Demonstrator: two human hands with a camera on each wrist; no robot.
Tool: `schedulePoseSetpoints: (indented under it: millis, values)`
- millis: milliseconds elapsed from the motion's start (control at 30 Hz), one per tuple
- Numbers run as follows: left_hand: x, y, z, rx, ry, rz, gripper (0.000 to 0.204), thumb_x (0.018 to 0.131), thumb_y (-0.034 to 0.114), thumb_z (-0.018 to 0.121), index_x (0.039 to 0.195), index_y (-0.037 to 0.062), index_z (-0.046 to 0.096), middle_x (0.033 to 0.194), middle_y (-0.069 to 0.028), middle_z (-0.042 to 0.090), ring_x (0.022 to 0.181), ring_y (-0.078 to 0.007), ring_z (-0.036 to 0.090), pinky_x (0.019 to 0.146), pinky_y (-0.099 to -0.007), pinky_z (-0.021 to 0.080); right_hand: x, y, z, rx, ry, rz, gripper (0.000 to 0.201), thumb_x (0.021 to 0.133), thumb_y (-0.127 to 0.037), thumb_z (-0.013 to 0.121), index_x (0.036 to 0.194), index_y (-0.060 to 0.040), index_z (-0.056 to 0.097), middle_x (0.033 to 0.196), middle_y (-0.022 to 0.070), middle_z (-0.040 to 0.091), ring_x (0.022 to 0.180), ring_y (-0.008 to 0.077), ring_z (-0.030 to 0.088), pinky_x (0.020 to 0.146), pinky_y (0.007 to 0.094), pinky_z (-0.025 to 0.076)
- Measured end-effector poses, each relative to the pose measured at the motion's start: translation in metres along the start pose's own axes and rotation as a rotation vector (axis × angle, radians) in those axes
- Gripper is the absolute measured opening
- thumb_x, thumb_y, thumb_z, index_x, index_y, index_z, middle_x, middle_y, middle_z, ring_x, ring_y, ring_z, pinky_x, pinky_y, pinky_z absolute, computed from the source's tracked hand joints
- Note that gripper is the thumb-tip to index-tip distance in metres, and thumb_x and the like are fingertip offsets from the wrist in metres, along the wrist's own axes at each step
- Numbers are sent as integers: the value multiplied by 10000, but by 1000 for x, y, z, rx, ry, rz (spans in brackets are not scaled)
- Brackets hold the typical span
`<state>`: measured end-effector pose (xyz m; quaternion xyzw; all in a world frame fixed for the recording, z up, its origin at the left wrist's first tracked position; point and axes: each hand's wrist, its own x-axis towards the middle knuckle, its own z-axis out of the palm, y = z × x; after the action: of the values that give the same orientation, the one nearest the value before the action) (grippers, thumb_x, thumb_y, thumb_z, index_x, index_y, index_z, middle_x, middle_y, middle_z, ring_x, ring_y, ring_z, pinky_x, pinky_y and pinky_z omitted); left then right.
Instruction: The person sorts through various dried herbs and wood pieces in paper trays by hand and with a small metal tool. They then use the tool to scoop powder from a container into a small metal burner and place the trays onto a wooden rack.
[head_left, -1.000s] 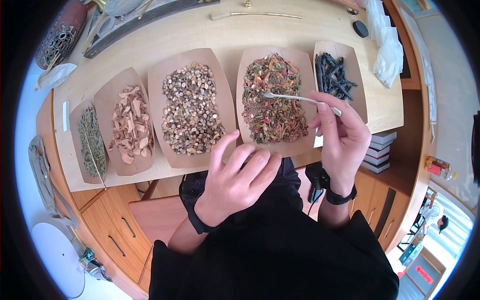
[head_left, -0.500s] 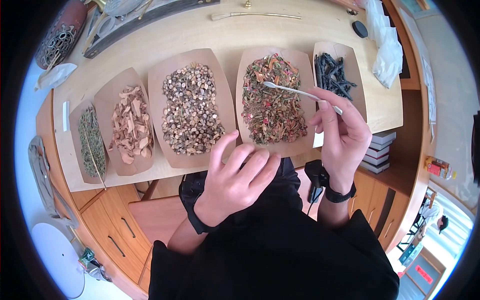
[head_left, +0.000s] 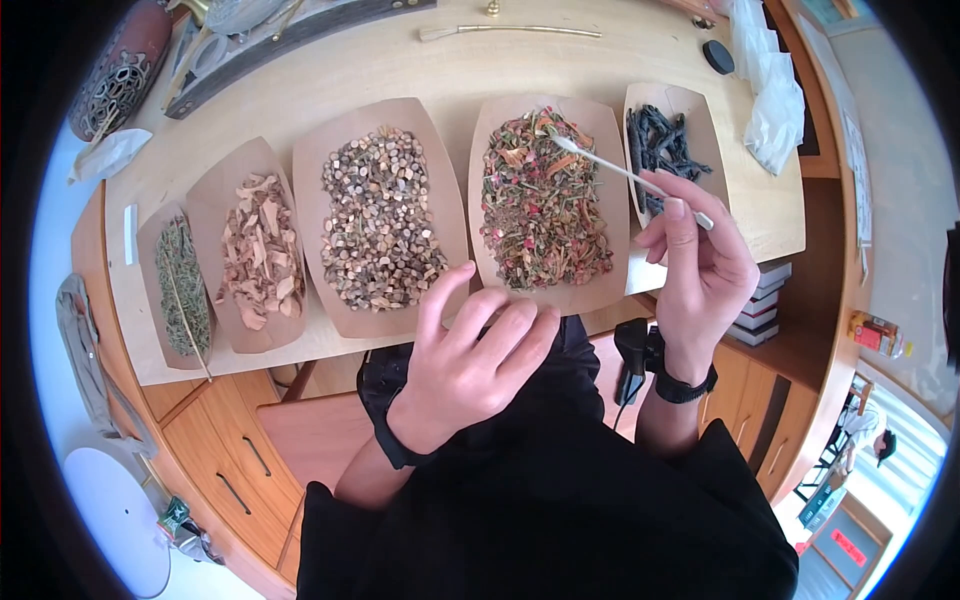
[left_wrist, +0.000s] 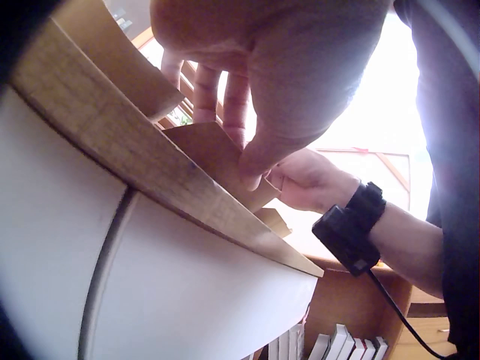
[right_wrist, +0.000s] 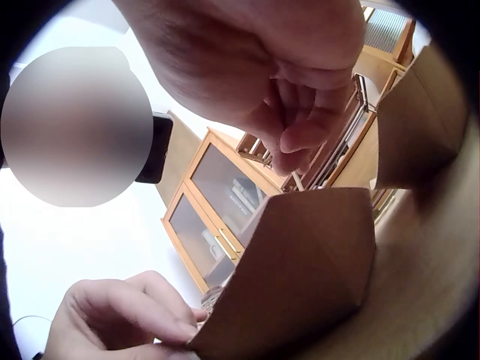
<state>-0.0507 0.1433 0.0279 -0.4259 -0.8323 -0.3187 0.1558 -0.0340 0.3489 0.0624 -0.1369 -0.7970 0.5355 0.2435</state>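
My right hand [head_left: 697, 270] pinches a slim metal spoon [head_left: 612, 169] between thumb and index finger. The spoon's small bowl is over the far part of a brown paper tray [head_left: 619, 225] holding a mix of dried herbs and red petals [head_left: 545, 215]. At this tray's near edge is my left hand [head_left: 475, 355], with its index finger pointing forward and the others bent. The right wrist view shows the left thumb and fingers [right_wrist: 176, 330] pinching the tray's rim [right_wrist: 300, 262]. In the head view, the left thumb is hidden.
Left of the mixed tray stand paper trays of round sliced stems [head_left: 385, 220], tan wood chips [head_left: 262, 250] and green sprigs [head_left: 182, 285]. A tray of black strips [head_left: 660, 145] stands to its right. Behind lie a brush [head_left: 510, 31], a black disc [head_left: 718, 57] and plastic bags [head_left: 775, 120].
My right hand has shifted slightly right, and the spoon's bowl has moved away from me, from mid-tray towards the tray's far end. My left hand stays in place.
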Motion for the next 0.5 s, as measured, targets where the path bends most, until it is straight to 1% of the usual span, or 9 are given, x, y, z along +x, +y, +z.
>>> schedulePoseSetpoints:
  millis: [67, 100, 167, 367, 500]
  values:
    - [0, 0, 1, 6, 6, 6, 269, 675, 86, 787, 933, 161, 785, 905, 29, 631, 857, -169, 605, 1021, -510, 444, 1, 1, -2, -13, 32, -55, 174, 986, 22, 603, 1112, 31, 723, 946, 66, 696, 683, 64, 653, 556, 178, 453]
    - [0, 0, 1, 5, 6, 6, 269, 675, 86, 787, 933, 161, 785, 905, 29, 631, 857, -169, 605, 1021, -510, 444, 1, 2, -3, -14, 32, -56, 174, 986, 22, 603, 1112, 31, 723, 946, 66, 696, 683, 64, 653, 556, 178, 453]
    - [0, 0, 1, 6, 2, 6, 275, 674, 82, 789, 936, 164, 786, 911, 30, 634, 863, -170, 606, 1019, -509, 446, -1, 3, -3, -16, -6, 1, 170, 988, 26, 596, 1101, 35, 722, 948, 70, 696, 685, 67, 652, 557, 180, 456]
    - [-1, 0, 0, 6, 1, 4, 282, 667, 81, 795, 936, 166, 786, 912, 31, 633, 874, -169, 605, 1011, -506, 454, -11, 3, -12, -38, -90, 57, 163, 973, 47, 601, 1086, 42, 719, 953, 95, 716, 681, 76, 640, 565, 195, 470]
    - [-1, -1, 1, 14, 7, 12, 283, 666, 84, 797, 936, 167, 785, 914, 31, 632, 872, -169, 605, 1009, -506, 455, -16, 5, -17, -18, -130, -1, 177, 948, 71, 616, 1085, 35, 722, 948, 103, 724, 665, 92, 639, 567, 208, 480]
